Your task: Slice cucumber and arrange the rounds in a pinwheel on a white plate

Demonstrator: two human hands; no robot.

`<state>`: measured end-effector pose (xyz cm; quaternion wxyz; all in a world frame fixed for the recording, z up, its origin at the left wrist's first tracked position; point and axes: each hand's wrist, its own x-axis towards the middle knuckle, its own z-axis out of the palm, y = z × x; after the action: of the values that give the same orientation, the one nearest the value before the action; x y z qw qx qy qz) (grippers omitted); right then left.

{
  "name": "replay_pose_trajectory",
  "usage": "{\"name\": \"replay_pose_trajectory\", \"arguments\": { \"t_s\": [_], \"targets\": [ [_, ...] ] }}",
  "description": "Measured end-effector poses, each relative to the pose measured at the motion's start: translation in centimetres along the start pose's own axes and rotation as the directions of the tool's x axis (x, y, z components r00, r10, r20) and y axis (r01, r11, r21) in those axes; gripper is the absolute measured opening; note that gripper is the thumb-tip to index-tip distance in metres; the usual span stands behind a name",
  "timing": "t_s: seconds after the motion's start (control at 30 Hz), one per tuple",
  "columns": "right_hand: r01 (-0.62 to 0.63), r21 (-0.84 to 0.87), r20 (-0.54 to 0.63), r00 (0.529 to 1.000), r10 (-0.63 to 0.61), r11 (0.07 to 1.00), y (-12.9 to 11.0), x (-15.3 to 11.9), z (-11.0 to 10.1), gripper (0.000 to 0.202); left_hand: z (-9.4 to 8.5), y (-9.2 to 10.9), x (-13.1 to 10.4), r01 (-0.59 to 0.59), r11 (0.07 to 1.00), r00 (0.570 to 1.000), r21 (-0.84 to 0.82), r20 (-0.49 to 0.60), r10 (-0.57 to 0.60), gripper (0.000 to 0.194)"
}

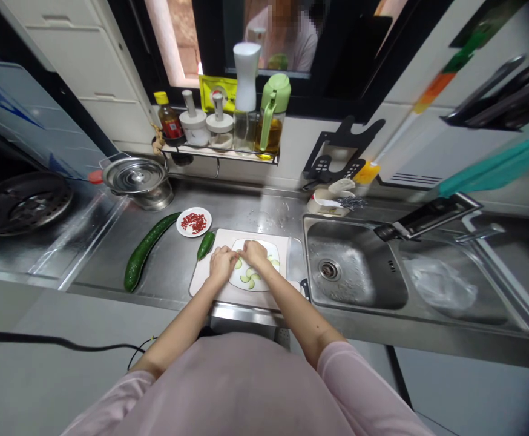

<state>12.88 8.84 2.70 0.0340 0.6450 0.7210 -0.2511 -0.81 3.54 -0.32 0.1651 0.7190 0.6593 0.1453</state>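
L hand (223, 265) & R hand (254, 253) meet over far-L part of white plate (265, 282), both curled, tips close tog.; can't tell if either's grasping anything, view's too small. Plate sits on pale cutting board (203, 280), nr near edge of steel tabletop (169, 266). Pale green slices (250, 279) lie on plate: a cluster toward near side, others to R past R wrist, one by L hand. Short green veg (206, 245) rests at board's far-L corner. Small white dish (208, 227) w/ red bits (194, 223) just beyond, slightly L. Long dk-green cucumber (149, 249) lies farther L on tabletop. Sink (359, 242) is R of board.
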Motion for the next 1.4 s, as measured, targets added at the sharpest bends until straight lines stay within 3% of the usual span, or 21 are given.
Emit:
{"name": "replay_pose_trajectory", "arguments": {
  "t_s": [0.67, 0.8, 0.87, 0.93, 1.03, 1.1, 1.23, 1.4],
  "targets": [
    [-0.039, 0.003, 0.000, 0.999, 0.039, 0.999, 0.6, -1.0, 0.2, 0.016, -0.5, 0.2, 0.5, -0.013, 1.000, 0.999, -0.002, 0.044, 0.013, 0.019],
    [-0.037, 0.096, -0.054, 0.998, 0.043, 0.995, 1.0, -1.1, -0.3, 0.015, -0.5, -0.1, 0.6, 0.021, 0.994, 1.000, -0.105, -0.018, -0.023, 0.017],
    [-0.027, 0.197, -0.126, 0.991, 0.053, 0.980, 1.7, -1.4, -1.0, 0.017, -0.5, -0.5, 0.4, 0.084, 0.973, 0.987, -0.214, -0.119, -0.111, 0.020],
    [-0.002, 0.318, -0.223, 0.972, 0.077, 0.948, 2.9, -2.0, -1.9, 0.021, -0.6, -1.1, 0.0, 0.150, 0.927, 0.943, -0.343, -0.233, -0.238, 0.024],
    [0.063, 0.469, -0.408, 0.900, 0.153, 0.881, 5.4, -3.3, -3.3, 0.028, -0.8, -2.0, -0.8, 0.178, 0.846, 0.866, -0.503, -0.328, -0.377, 0.027],
    [0.093, 0.526, -0.483, 0.851, 0.207, 0.845, 7.2, -4.4, -3.9, 0.030, -0.8, -2.4, -1.5, 0.164, 0.813, 0.847, -0.558, -0.343, -0.406, 0.028],
    [0.074, 0.591, -0.507, 0.809, 0.299, 0.803, 10.2, -6.7, -3.2, 0.032, -0.8, -2.7, -2.6, 0.144, 0.835, 0.867, -0.531, -0.339, -0.365, 0.026],
    [0.048, 0.626, -0.472, 0.819, 0.328, 0.779, 11.9, -9.3, -0.6, 0.031, -0.2, -2.2, -3.4, 0.148, 0.906, 0.908, -0.396, -0.309, -0.283, 0.022]
  ]
}}
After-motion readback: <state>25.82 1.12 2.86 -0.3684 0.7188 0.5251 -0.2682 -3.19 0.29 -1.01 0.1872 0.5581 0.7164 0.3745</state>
